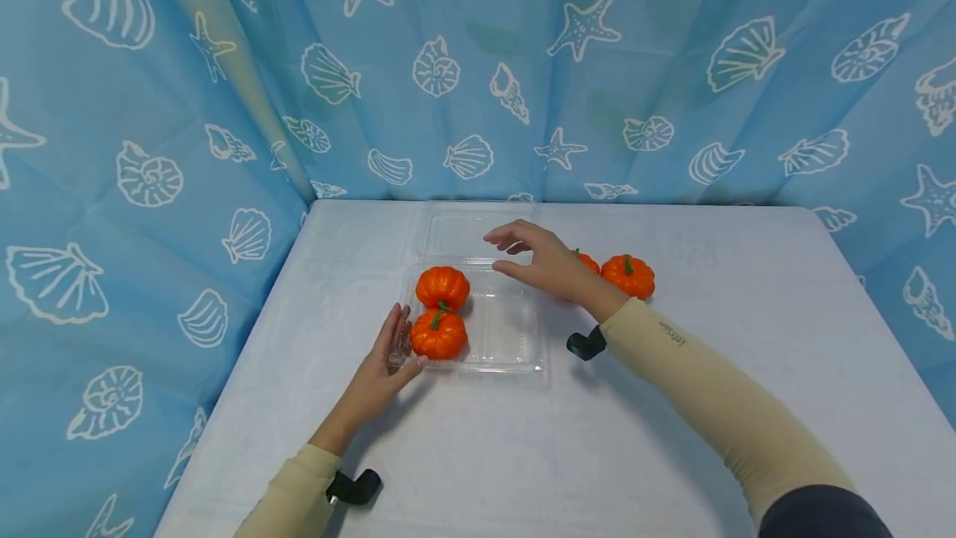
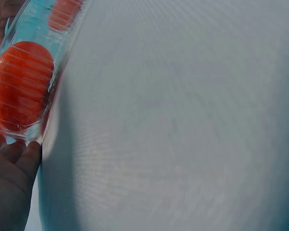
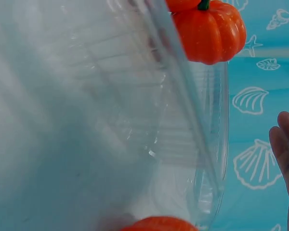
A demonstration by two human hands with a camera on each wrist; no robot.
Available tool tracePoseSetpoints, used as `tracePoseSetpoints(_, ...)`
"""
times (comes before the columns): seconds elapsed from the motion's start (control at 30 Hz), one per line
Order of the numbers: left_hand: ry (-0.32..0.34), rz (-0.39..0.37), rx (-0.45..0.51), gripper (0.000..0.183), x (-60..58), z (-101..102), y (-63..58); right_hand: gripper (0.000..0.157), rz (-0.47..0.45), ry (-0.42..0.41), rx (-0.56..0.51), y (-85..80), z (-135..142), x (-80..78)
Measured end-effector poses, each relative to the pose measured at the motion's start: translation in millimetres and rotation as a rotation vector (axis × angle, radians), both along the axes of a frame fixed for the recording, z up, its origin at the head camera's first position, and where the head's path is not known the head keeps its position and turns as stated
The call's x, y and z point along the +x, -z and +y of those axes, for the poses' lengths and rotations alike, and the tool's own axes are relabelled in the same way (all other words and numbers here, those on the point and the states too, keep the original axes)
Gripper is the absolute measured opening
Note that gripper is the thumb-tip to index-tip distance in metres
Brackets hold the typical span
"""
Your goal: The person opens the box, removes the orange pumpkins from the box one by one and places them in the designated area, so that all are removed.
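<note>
Two small orange pumpkins with green stems, one [image 1: 442, 286] behind the other [image 1: 439, 335], sit in the left half of a clear plastic clamshell box [image 1: 508, 322]. The box's lid [image 1: 459, 235] lies folded back behind it. My left hand [image 1: 381, 364] is at the box's left side, fingers extended along the wall and thumb at the front corner; its fingertips meet the box end in the left wrist view. Over the right rear part of the box hovers my right hand [image 1: 545, 260], fingers loosely bent, holding nothing.
Right of the box are two more pumpkins, one [image 1: 629, 276] in full view and one [image 1: 587, 261] partly hidden behind my right hand. A white cloth covers the table [image 1: 709, 272]. Behind it hangs a blue curtain [image 1: 478, 65] with shells and starfish.
</note>
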State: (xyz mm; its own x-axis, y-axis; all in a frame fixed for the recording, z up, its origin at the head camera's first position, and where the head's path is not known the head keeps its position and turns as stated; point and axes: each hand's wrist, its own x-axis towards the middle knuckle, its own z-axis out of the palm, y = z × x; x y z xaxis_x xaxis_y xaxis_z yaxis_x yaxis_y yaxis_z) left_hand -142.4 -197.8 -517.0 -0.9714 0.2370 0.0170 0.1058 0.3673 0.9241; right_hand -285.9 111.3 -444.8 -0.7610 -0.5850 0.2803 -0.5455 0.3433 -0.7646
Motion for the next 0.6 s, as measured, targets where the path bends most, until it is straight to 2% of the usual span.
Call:
tracePoseSetpoints(0.23, -0.008, -0.016, -0.005, 0.095, 0.3, 2.4, -1.5, 0.041, 0.001, -0.017, 0.0, -2.6, -20.2, -6.5)
tracePoseSetpoints(0.33, -0.011, -0.029, -0.008, 0.094, 2.7, 5.9, -10.5, 0.04, 0.005, -0.023, 0.019, -3.3, -27.2, -9.4)
tracePoseSetpoints(0.5, 0.0, -0.041, -0.008, 0.091, 9.5, 10.7, -32.1, 0.042, 0.008, -0.062, 0.058, -3.7, -38.1, -13.0)
tracePoseSetpoints(0.57, 0.003, -0.035, -0.003, 0.091, 10.8, 11.1, -35.8, 0.042, 0.001, -0.079, 0.074, -3.8, -42.3, -13.4)
tracePoseSetpoints(0.6, 0.001, -0.033, -0.003, 0.091, 9.7, 10.2, -32.6, 0.043, -0.01, -0.088, 0.083, -3.6, -44.3, -13.4)
